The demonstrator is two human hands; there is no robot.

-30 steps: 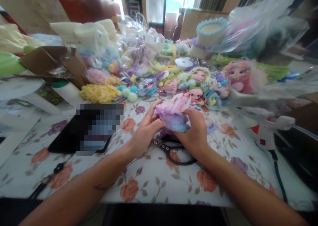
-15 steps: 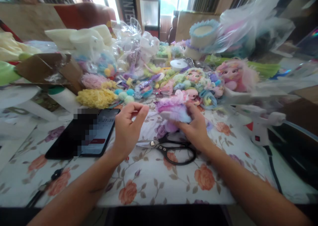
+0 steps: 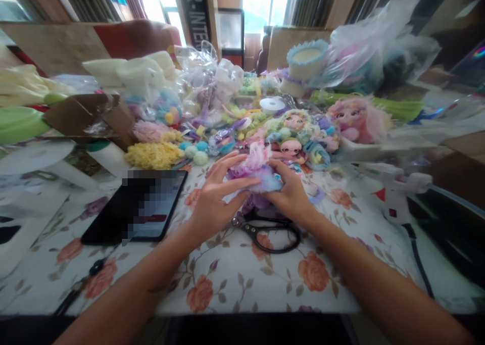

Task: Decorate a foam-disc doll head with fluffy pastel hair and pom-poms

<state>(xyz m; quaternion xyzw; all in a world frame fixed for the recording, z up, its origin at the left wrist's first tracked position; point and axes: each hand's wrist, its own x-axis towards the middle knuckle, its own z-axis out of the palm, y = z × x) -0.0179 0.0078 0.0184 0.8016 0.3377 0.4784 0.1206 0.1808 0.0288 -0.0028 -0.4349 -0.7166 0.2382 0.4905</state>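
Observation:
A fluffy pink, purple and blue bundle (image 3: 261, 176), yarn-like on top, is between my two hands just above the table. My right hand (image 3: 291, 188) grips its right side, thumb in front and fingers behind. My left hand (image 3: 220, 188) lies against its left side, index finger stretched across the front and thumb below. Its exact kind I cannot make out. Beneath the hands, black-handled scissors (image 3: 278, 238) lie on the flowered tablecloth (image 3: 242, 294), their blades mostly hidden by my left hand.
A phone (image 3: 132, 213) lies left of my hands. At right stands a white glue gun (image 3: 396, 193) with a black cord. Behind are yellow yarn (image 3: 155, 154), pompoms (image 3: 200, 157), doll heads (image 3: 291, 148), a ribbon spool (image 3: 272, 103) and plastic bags (image 3: 375, 47). A cardboard box (image 3: 85, 115) sits at back left.
My left hand has moved right from beside the fluffy bundle onto its left side, its fingers unbending. My right hand keeps its grip, with the bundle shifted slightly left. The view has tilted a little.

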